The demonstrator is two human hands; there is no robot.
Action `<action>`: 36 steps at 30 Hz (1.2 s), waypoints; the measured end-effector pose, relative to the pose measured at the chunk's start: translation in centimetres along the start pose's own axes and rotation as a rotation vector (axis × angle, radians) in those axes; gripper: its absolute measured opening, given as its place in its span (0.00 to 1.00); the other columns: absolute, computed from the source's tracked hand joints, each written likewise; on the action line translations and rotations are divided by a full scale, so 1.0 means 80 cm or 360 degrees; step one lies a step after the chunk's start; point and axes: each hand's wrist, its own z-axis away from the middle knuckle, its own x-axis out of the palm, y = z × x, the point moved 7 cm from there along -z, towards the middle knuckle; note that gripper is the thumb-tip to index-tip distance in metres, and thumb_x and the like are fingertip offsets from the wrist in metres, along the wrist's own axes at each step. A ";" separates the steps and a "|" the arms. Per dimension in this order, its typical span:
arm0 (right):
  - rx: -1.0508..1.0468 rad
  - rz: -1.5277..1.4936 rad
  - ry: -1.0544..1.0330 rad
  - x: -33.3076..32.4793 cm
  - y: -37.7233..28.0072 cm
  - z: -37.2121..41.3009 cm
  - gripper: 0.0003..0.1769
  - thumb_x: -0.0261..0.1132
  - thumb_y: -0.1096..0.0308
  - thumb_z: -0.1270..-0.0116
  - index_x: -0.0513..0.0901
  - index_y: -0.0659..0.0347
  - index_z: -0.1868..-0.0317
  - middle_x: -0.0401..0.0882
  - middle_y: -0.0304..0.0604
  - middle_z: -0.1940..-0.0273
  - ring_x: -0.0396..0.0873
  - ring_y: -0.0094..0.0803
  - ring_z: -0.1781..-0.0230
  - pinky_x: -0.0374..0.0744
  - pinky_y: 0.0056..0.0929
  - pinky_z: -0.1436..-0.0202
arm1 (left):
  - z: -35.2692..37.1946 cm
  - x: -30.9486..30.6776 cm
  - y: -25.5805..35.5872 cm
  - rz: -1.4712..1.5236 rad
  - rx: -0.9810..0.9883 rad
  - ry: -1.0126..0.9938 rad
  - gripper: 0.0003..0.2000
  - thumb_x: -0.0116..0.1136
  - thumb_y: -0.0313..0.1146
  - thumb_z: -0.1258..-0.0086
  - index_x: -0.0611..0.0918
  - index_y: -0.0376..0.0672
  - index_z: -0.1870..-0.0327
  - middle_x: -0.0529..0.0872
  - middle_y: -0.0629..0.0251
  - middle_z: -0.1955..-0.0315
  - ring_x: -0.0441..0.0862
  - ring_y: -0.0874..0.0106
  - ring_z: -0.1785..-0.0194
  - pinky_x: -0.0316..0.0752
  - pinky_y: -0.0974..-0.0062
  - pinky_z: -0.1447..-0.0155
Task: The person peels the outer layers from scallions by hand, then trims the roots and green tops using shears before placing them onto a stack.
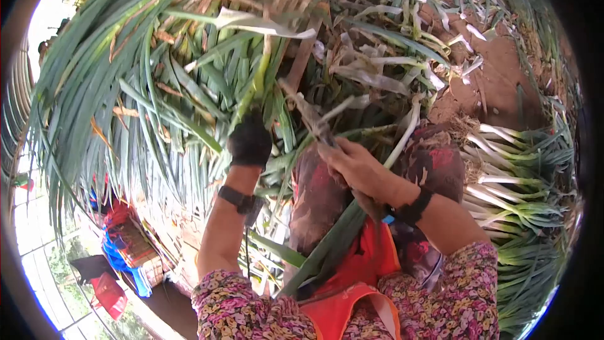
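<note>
My left hand (250, 141), in a black glove, is closed round a leek (259, 82) whose stalk points up and away from me. My bare right hand (357, 169) grips a narrow, dirty knife (307, 112), its tip towards the leek but apart from my left hand. Another leek (406, 131) lies slantwise over my lap, passing beneath my right hand; whether my fingers touch it is hidden. In front and to the left rises a big heap of leeks (170, 88) with long green leaves.
Trimmed leeks (497, 198) with white stalks lie in rows at the right. Peeled leaves (377, 75) are strewn ahead, partly over brown soil (491, 88). At lower left stand a blue and red bag (129, 245) and a red cloth-like item (108, 296).
</note>
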 end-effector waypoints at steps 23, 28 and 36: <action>-0.0267 0.0532 0.0102 0.022 0.005 -0.016 0.25 0.55 0.49 0.31 0.75 0.68 0.60 0.75 0.45 0.72 0.72 0.31 0.69 0.72 0.32 0.62 | -0.067 0.024 -0.029 0.0714 -0.0465 -0.0329 0.27 0.57 0.55 0.44 0.75 0.41 0.53 0.82 0.40 0.61 0.79 0.44 0.53 0.73 0.52 0.49; -0.0168 0.0506 -0.0011 0.026 0.004 -0.019 0.25 0.54 0.49 0.30 0.76 0.67 0.59 0.74 0.43 0.73 0.71 0.29 0.69 0.71 0.31 0.64 | -0.061 0.043 -0.036 0.0988 -0.0432 -0.0140 0.26 0.60 0.52 0.44 0.76 0.39 0.52 0.82 0.41 0.62 0.79 0.44 0.55 0.73 0.52 0.51; 0.0099 0.0310 -0.0013 0.016 0.021 -0.043 0.32 0.54 0.41 0.33 0.76 0.68 0.59 0.75 0.46 0.69 0.74 0.31 0.66 0.72 0.30 0.61 | -0.017 0.016 -0.008 0.2046 -0.0511 -0.0500 0.14 0.57 0.30 0.39 0.78 0.40 0.52 0.80 0.66 0.75 0.76 0.76 0.75 0.70 0.76 0.70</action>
